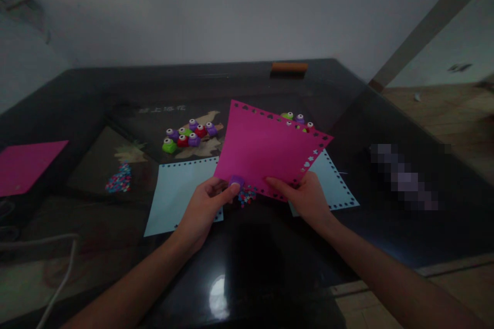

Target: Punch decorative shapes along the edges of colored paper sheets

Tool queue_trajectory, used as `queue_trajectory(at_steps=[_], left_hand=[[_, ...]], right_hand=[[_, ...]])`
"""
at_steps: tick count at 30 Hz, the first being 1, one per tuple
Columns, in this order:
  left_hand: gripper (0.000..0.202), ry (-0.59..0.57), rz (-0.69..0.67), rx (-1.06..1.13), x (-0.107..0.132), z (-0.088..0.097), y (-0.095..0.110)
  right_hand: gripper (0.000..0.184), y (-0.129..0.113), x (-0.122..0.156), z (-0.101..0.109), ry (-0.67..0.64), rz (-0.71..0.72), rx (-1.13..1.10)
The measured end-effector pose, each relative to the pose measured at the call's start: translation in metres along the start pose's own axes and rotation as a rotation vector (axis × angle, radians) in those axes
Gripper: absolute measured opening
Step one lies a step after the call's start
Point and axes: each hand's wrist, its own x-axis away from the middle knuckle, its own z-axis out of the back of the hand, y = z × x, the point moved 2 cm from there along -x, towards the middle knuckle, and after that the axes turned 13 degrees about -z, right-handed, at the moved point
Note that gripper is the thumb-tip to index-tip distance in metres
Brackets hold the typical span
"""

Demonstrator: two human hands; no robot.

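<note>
A magenta sheet of paper (pixel 258 149) is held up over the dark table, with small shapes punched along its top, right and part of its lower edge. My left hand (pixel 204 205) grips a small purple craft punch (pixel 236 181) at the sheet's lower left edge, thumb on top. With thumb and fingers, my right hand (pixel 304 195) pinches the lower right edge of the sheet. Below it lies a small heap of coloured paper bits (pixel 246 196). Two pale blue sheets with punched borders, a left one (pixel 185 190) and a right one (pixel 332 180), lie partly hidden behind my hands.
Several eyed punches (pixel 189 134) sit behind the left blue sheet; more punches (pixel 299 119) show behind the magenta one. Left are a confetti pile (pixel 119 179), another magenta sheet (pixel 31 164) and a white cable (pixel 65 267). An orange-brown roll (pixel 289 68) lies near the wall.
</note>
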Motion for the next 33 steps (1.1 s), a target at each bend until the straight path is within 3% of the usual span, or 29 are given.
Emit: queue_trajectory(at_steps=[33], left_hand=[[0.025,-0.001,0.019,0.013,0.0,0.0011,-0.0008]], right_hand=[[0.018,0.0029,-0.0008,0.0004,0.016,0.019,-0.01]])
